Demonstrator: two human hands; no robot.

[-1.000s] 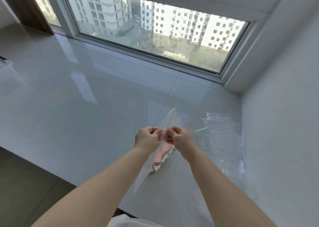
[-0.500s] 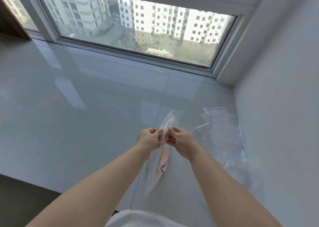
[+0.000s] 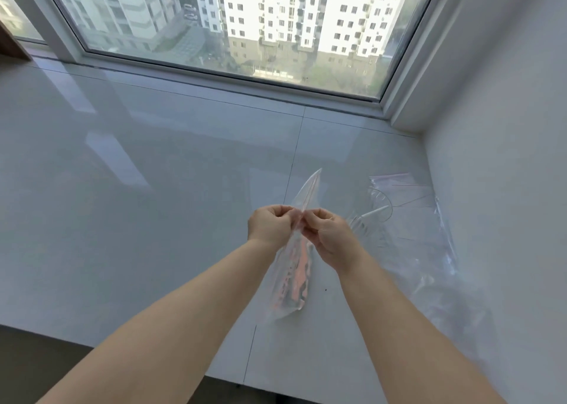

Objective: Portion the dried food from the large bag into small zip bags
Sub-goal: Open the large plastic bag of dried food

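Clear zip bag hangs upright between both hands, long axis vertical, bottom on the bench. Left hand and right hand pinch opposite sides of its top strip, equally near.

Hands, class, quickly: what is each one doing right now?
Left hand: pinches the top edge of the small clear plastic zip bag holding pinkish dried food.
Right hand: pinches the same edge.

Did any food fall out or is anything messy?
Almost nothing. One tiny dark speck lies on the sill right of the small bag, maybe a crumb. Both hands pinch the bag's top.
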